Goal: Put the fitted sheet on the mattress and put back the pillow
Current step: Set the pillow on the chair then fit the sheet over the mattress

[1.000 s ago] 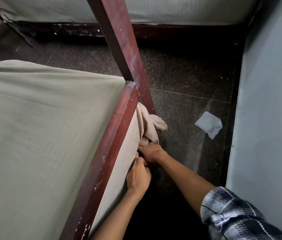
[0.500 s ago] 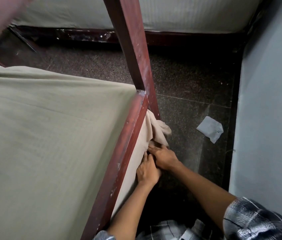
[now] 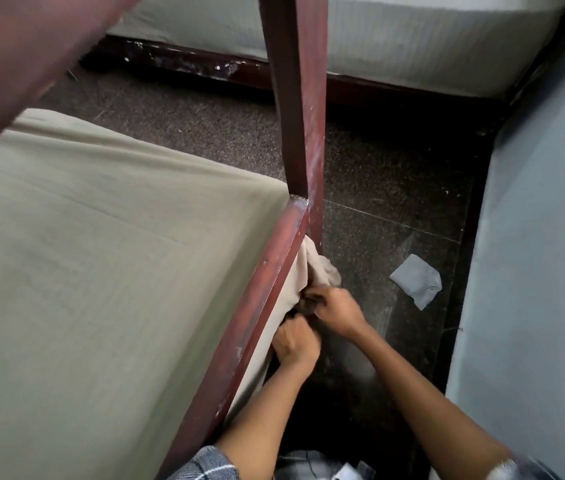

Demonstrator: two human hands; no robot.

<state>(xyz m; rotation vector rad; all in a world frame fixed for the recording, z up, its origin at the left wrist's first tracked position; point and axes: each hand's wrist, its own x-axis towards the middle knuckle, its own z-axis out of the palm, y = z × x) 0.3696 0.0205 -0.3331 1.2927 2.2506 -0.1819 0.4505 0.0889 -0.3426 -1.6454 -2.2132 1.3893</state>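
Fine-ribbed olive fitted sheet (image 3: 101,271) lies taut over the mattress at left; its loose corner bunches below the scuffed red-brown wooden rail (image 3: 250,323), beside the square post (image 3: 296,98). Left hand (image 3: 295,341) and right hand (image 3: 334,311), fingers curled, grip that bunched fabric.

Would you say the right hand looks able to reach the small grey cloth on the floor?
Probably yes: the grey cloth lies on bare floor near the right hand, nothing between them, though that hand grips the fitted sheet.
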